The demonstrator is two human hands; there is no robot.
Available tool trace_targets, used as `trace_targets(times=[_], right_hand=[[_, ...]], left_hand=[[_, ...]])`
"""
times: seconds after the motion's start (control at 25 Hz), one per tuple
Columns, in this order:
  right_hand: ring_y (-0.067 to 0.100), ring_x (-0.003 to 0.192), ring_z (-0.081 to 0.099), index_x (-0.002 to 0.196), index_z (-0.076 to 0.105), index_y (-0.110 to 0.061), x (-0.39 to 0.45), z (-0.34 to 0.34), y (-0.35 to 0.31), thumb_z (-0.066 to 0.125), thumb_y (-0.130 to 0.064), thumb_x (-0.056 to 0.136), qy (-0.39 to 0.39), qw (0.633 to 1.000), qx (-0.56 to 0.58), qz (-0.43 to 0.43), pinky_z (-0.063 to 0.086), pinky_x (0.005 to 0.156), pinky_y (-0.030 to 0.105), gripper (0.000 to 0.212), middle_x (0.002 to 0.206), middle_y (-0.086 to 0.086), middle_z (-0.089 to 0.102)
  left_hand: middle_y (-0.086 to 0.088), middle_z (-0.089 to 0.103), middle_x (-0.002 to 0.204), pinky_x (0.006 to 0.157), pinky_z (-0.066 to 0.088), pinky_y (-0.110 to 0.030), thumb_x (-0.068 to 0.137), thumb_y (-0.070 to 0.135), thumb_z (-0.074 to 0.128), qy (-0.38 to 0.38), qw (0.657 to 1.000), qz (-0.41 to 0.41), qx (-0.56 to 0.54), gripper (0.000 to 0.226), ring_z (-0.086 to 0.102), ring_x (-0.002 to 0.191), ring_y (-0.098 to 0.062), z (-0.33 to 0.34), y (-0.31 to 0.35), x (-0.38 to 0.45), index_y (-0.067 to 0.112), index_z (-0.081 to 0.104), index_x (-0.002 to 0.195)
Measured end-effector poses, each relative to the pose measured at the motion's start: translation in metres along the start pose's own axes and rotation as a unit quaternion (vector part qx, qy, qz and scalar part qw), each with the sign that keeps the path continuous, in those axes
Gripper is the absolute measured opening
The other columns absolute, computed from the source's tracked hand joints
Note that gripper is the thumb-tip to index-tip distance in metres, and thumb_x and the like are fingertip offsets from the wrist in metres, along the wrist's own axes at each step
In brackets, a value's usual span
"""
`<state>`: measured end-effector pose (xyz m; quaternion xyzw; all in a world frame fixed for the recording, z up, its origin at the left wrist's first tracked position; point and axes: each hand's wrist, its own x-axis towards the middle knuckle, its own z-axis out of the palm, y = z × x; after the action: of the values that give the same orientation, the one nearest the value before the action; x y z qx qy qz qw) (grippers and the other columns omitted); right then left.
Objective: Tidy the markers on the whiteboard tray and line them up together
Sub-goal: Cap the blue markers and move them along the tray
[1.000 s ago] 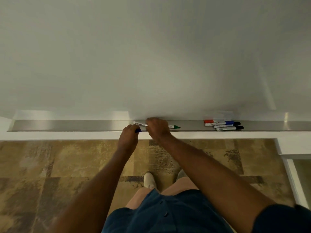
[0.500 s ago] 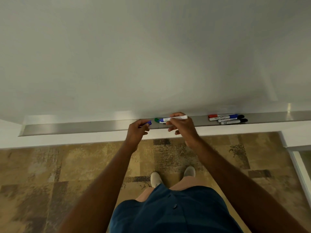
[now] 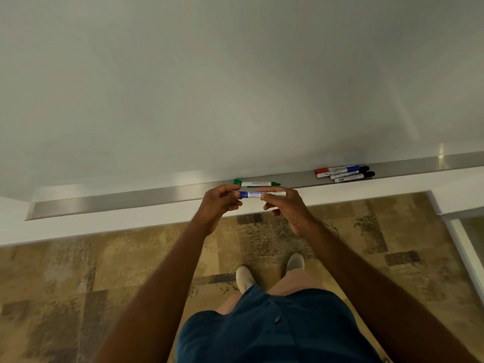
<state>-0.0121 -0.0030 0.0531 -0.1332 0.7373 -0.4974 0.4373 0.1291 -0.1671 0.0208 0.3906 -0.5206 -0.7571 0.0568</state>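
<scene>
A blue-capped marker (image 3: 252, 194) is held level just in front of the metal whiteboard tray (image 3: 117, 201). My left hand (image 3: 218, 204) pinches its blue cap end and my right hand (image 3: 285, 205) pinches its white barrel end. A green marker (image 3: 255, 183) lies flat on the tray right behind my hands, cap to the left. Farther right on the tray lies a bunch of several markers (image 3: 343, 173), side by side, with red, blue and black caps.
The whiteboard (image 3: 235, 87) fills the upper view. A white ledge (image 3: 131, 224) runs under the tray. Below are patterned carpet (image 3: 78, 271), my two shoes (image 3: 245, 277) and a white frame edge (image 3: 463, 244) at the right.
My right hand has set the green marker down on the tray and let it go. Both hands have come together on the blue marker. The camera view has tilted and shifted.
</scene>
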Motion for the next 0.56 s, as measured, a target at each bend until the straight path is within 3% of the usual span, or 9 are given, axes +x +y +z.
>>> trace_targets(times=[0.12, 0.2, 0.4, 0.56], right_hand=[[0.012, 0.092, 0.07, 0.123, 0.072, -0.02, -0.005, -0.014, 0.002, 0.071, -0.024, 0.094, -0.035, 0.986, -0.151, -0.063, 0.056, 0.069, 0.017, 0.029, 0.11, -0.007, 0.072], [0.012, 0.1, 0.067, 0.127, 0.069, -0.017, -0.008, -0.016, 0.006, 0.069, -0.023, 0.096, -0.017, 0.963, -0.246, -0.107, 0.055, 0.077, 0.017, 0.032, 0.116, -0.003, 0.071], [0.015, 0.102, 0.066, 0.126, 0.069, -0.014, -0.009, -0.032, 0.015, 0.063, -0.021, 0.099, 0.037, 0.959, -0.251, -0.128, 0.056, 0.084, 0.024, 0.029, 0.121, 0.007, 0.072], [0.011, 0.099, 0.064, 0.128, 0.068, -0.016, -0.001, -0.059, 0.027, 0.063, -0.022, 0.099, 0.015, 0.955, -0.267, -0.126, 0.051, 0.079, 0.015, 0.03, 0.12, 0.006, 0.072]], left_hand=[[-0.016, 0.075, 0.098, 0.075, 0.058, -0.03, 0.092, 0.011, 0.067, 0.02, 0.998, -0.018, -0.053, 0.017, 0.072, 0.085, -0.025, 0.007, -0.001, -0.004, 0.002, 0.069, 0.107], [-0.017, 0.076, 0.098, 0.077, 0.06, -0.031, 0.092, 0.012, 0.067, 0.03, 0.997, -0.018, -0.07, 0.015, 0.073, 0.086, -0.026, 0.017, -0.003, -0.004, 0.002, 0.07, 0.103], [-0.02, 0.075, 0.101, 0.078, 0.061, -0.032, 0.093, 0.013, 0.067, 0.042, 0.996, -0.015, -0.081, 0.014, 0.072, 0.087, -0.028, 0.048, -0.005, 0.002, 0.002, 0.07, 0.101], [-0.019, 0.075, 0.101, 0.078, 0.061, -0.033, 0.093, 0.012, 0.067, 0.034, 0.997, -0.024, -0.064, 0.012, 0.072, 0.088, -0.029, 0.069, -0.009, 0.008, 0.003, 0.069, 0.099]])
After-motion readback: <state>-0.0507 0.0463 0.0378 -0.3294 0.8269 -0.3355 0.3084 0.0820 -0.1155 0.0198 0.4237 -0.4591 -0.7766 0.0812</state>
